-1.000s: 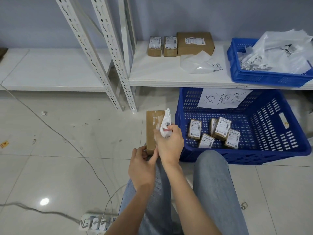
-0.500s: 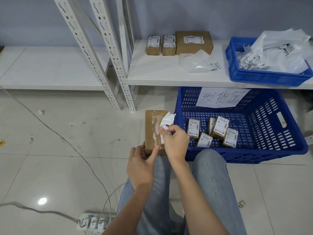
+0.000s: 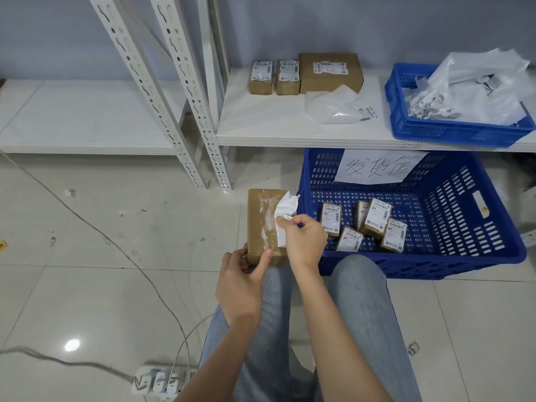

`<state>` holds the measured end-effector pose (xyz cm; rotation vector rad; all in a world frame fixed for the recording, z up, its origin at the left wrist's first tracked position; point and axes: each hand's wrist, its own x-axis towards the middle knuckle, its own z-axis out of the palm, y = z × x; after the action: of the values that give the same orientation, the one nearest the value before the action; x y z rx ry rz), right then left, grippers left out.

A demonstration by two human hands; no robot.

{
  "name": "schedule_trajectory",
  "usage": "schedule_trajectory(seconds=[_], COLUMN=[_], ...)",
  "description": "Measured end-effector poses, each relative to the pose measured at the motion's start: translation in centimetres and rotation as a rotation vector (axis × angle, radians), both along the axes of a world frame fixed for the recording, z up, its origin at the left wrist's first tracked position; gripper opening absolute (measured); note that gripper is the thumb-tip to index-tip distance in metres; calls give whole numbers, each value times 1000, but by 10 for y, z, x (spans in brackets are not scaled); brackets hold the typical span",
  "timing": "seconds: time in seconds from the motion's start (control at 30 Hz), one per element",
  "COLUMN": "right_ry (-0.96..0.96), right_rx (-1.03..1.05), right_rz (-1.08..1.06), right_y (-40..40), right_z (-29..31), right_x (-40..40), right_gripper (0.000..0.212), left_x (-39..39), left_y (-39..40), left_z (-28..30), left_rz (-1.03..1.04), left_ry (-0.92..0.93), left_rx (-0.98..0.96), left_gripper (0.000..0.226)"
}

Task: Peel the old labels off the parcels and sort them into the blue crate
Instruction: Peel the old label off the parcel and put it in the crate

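A brown cardboard parcel (image 3: 261,221) rests on my left knee, its top streaked with white label residue. My left hand (image 3: 240,282) grips its near end, thumb pressed on top. My right hand (image 3: 301,242) pinches the half-peeled white label (image 3: 285,211), which curls up off the parcel's right edge. To the right on the floor stands the big blue crate (image 3: 464,227) with a handwritten paper sign; several small labelled parcels (image 3: 374,224) lie inside it.
On the white shelf (image 3: 275,126) above stand two small labelled boxes (image 3: 274,76), a larger box (image 3: 330,72), a clear plastic bag (image 3: 333,107) and a smaller blue crate (image 3: 452,129) full of peeled labels and plastic. Shelf uprights, a cable and a power strip (image 3: 162,381) lie left.
My right hand has pulled the label further to the right across the parcel, exposing more residue. My left hand keeps its grip on the parcel's near end.
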<state>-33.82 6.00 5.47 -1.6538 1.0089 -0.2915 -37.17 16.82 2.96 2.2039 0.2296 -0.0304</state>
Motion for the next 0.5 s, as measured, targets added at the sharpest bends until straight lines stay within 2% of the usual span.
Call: schedule_trajectory(seconds=[0.1,0.33,0.5], right_ry=[33,141,133], right_rx=[16,67,123], right_rz=[7,165,144], right_y=[4,-5,-6], right_z=[3,15,17], right_x=[0,2,0], right_gripper=[17,30,51], left_x=[1,0,-1], left_y=[1,1,1], left_z=[-1,-1,0], left_rz=[0,11,11], left_ry=[7,13,2], left_rx=[6,-5,-2], left_gripper=[59,56,56])
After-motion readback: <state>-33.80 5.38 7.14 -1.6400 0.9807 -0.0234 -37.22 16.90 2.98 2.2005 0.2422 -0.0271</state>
